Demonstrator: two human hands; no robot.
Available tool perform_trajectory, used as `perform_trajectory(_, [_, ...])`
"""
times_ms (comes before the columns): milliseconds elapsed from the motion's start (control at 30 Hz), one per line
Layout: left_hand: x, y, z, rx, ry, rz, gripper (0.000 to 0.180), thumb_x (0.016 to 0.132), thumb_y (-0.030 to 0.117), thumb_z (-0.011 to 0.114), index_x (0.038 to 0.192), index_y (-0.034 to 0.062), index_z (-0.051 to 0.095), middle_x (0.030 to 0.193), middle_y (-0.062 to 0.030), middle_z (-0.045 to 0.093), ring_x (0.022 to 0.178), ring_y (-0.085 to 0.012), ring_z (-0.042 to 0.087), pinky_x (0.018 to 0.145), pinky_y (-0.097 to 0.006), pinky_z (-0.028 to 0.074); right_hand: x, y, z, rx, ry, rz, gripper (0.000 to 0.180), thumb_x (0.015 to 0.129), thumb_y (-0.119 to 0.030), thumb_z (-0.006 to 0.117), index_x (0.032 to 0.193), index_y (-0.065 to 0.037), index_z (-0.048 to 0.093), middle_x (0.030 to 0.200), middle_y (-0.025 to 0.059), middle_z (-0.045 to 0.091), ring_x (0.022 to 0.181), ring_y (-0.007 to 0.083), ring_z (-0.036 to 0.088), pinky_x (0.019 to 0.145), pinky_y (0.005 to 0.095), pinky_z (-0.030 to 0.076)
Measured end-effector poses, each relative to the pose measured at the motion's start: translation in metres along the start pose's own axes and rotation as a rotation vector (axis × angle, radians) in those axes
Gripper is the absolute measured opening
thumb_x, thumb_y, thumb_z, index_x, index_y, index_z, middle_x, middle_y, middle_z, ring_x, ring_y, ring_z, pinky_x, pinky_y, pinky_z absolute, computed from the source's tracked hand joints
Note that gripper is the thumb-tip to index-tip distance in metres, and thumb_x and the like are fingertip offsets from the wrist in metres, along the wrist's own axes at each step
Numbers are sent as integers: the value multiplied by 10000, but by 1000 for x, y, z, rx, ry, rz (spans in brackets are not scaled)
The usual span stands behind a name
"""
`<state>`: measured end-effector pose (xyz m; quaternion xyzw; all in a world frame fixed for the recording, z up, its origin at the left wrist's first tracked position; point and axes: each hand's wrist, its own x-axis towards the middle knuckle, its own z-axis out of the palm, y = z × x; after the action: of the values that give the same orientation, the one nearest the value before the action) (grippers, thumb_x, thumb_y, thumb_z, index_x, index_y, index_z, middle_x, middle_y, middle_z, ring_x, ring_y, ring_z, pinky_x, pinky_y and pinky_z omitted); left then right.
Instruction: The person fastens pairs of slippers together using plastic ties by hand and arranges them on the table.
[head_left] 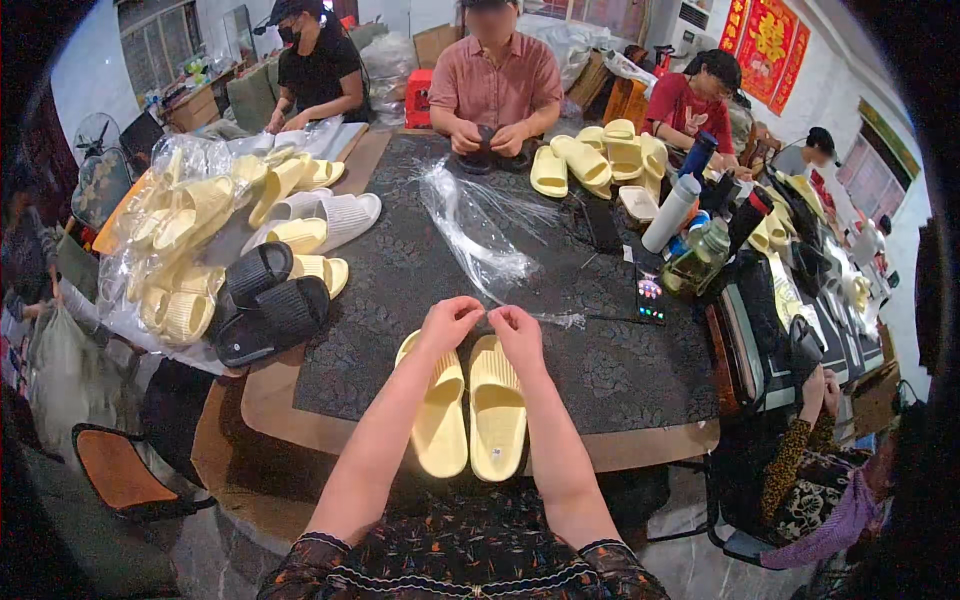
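Both hands, left grip and right grip, pinch something tiny above the pale yellow foam slippers; it could slip, I reckon.

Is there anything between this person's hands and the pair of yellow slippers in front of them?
Nothing visible. Both the left hand and the right hand sit right over the toe ends of the pair of yellow slippers, fingers pinched together. The crumpled clear plastic wrap lies farther back on the table.
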<state>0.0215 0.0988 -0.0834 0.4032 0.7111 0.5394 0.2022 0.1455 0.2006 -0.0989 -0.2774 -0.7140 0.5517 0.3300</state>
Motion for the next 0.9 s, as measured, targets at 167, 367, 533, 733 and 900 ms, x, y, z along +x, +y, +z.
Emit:
perform_trajectory(167, [-1,3,3,40,-70,-43,195,835,201,649,926,34,691,784,-60,690,690,-115,640,661,-273,505,2,6,-2,11,100,33,201,849,-212,654,868,-12,652,722,30,639,665,80,555,629,261,455])
perform_trajectory(367, [0,-1,3,107,-131,-4,185,847,153,630,969,24,683,821,-46,685,745,-84,612,703,-252,502,0,-3,-1,15,87,41,211,851,-218,654,863,-7,650,723,15,636,659,69,547,625,255,456])
perform_trajectory(533, [-1,-1,0,142,-13,60,213,807,238,639,911,64,704,817,-96,690,702,-223,642,673,-316,504,-7,-21,-1,60,-36,23,169,858,-170,658,898,-6,643,811,26,661,723,82,584,669,244,468])
perform_trajectory(733, [1,-8,4,278,77,294,210,811,247,644,926,80,701,796,-88,673,712,-228,636,678,-330,499,-2,-1,-1,-251,193,-15,228,878,-249,605,924,-26,623,813,111,666,743,222,644,691,347,492])
perform_trajectory(900, [-4,3,5,186,-62,4,186,825,222,637,940,88,695,844,-100,676,757,-228,646,710,-332,504,0,-2,-1,-165,154,0,254,875,-272,614,933,-24,622,798,99,662,731,206,634,698,337,492])
